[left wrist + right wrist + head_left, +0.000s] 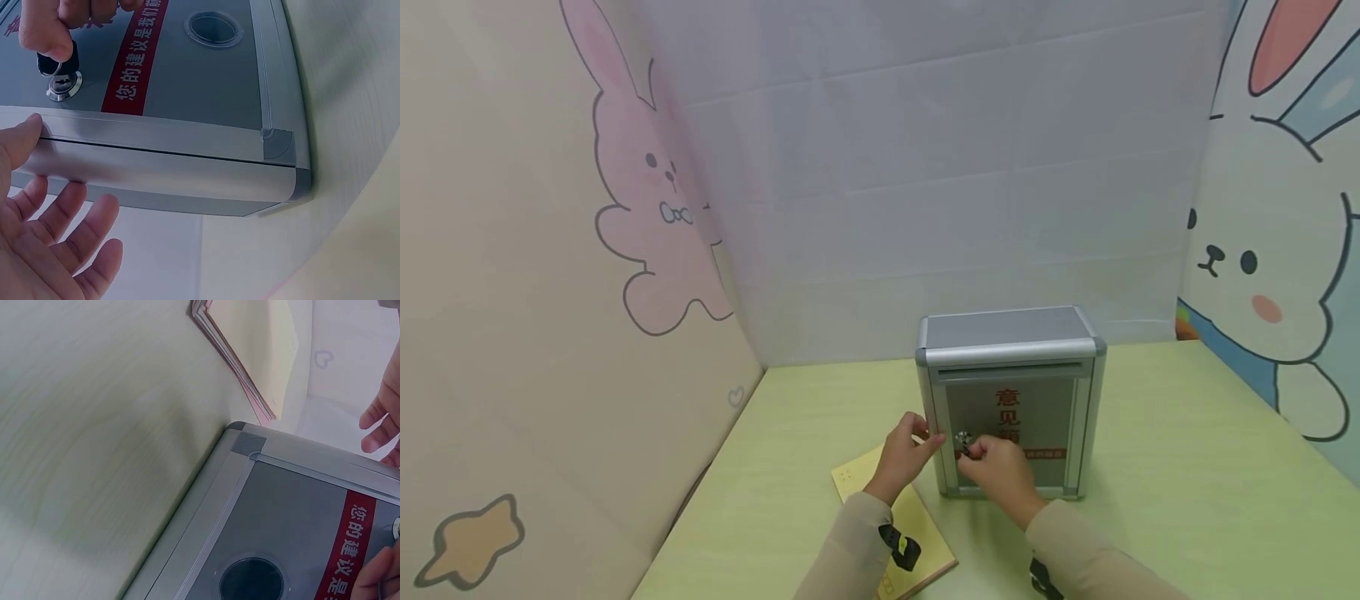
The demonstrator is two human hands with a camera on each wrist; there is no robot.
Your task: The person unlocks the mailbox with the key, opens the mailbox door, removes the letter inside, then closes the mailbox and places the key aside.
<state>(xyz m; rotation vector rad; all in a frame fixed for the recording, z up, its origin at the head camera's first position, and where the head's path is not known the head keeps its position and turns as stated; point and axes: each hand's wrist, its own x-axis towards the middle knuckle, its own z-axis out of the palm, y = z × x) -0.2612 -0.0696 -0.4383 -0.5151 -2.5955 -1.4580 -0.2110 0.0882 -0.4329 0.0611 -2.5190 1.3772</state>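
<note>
A grey metal suggestion box with red lettering stands upright on the table, its slotted front facing me. My right hand pinches the black-headed key at the round metal lock on the box's front door. A small ring hangs at the key head. My left hand is at the box's left edge. In the left wrist view its thumb lies on the front frame, while the other fingers spread loosely by the side wall. The right wrist view shows only the fingertips of the right hand, near the red strip.
A stack of yellow paper booklets lies on the pale green table, left of the box and under my left forearm. A round dark window sits low in the door. Cloth walls with printed rabbits surround the table.
</note>
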